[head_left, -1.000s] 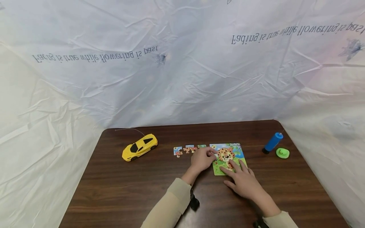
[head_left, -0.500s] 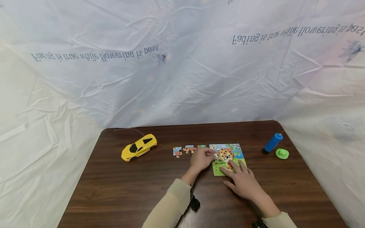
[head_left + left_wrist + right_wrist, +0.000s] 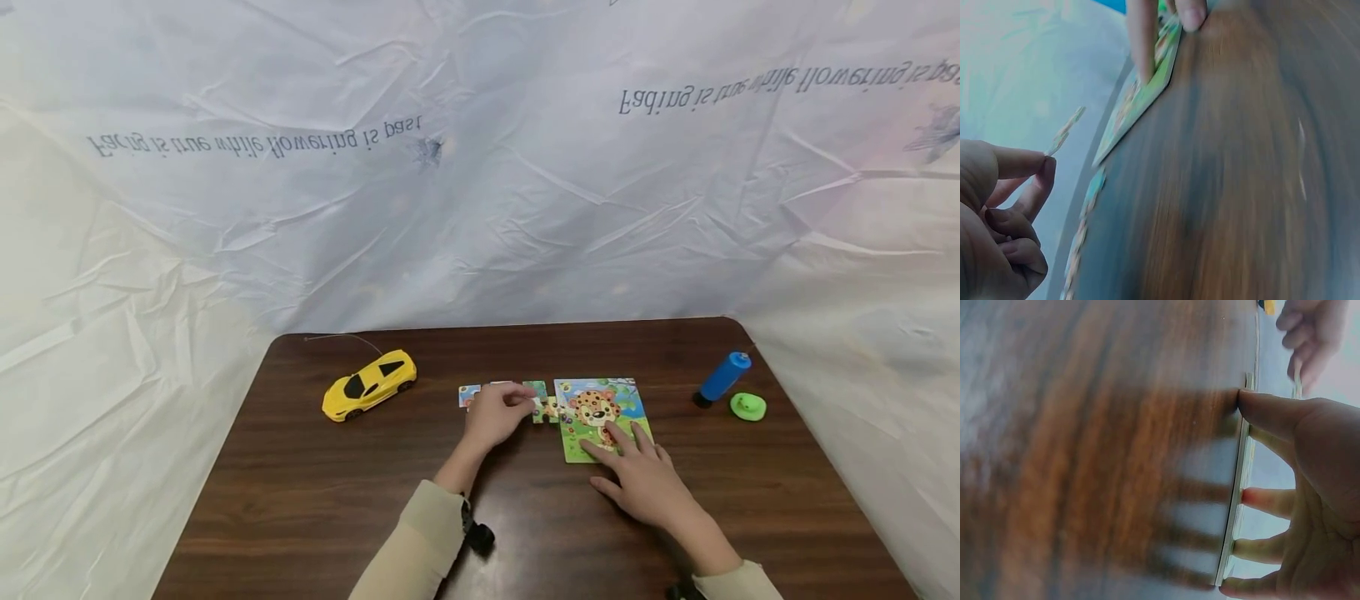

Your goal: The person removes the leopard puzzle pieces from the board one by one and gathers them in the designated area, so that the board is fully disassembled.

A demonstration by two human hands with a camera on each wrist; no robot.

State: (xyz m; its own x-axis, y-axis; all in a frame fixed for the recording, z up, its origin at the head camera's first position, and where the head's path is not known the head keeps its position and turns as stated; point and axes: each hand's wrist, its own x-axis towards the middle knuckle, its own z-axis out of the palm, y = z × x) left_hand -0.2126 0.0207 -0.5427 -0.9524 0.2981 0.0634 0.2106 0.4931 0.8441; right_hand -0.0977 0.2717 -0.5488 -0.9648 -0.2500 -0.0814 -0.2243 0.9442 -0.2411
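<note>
Head view: puzzle piece (image 3: 546, 409) pinched in left hand (image 3: 497, 414), just right of frame centre.
Leopard puzzle (image 3: 596, 407) flat directly right of it; right hand (image 3: 647, 479) rests on puzzle's lower part, fingers spread, grasping nothing. Left-wrist view: piece raised, upper left quarter. Loose pieces (image 3: 468, 394) partly hidden behind left hand. Outward: yellow toy car (image 3: 370, 386) left of centre; blue cylinder (image 3: 725, 377), green object (image 3: 748, 407) at right; dark wood table (image 3: 337, 500) beneath.
</note>
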